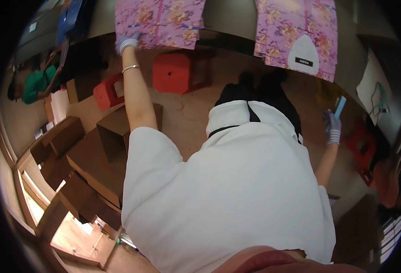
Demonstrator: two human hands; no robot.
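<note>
On the left, a stack of pink floral fabric pieces [173,22] lies at the edge of the grey table [230,16]. My left hand [127,42], in a pale purple glove with a striped cuff, rests on the stack's near left corner, fingers laid out on the cloth. Lower down on the right, away from the table, my right hand [333,123] wears a matching glove. It is closed round a slim light-blue bar-shaped object [340,107], whose exact kind I cannot make out. A second stack of pink floral fabric [278,43] carries a white arch-shaped piece [303,53] with a black label.
Red plastic stools [171,73] stand under the table edge, a smaller one [104,94] beside them. Brown cardboard boxes [96,159] crowd the left floor. At far left is a person in green [37,84]. Another red stool [362,148] stands at right.
</note>
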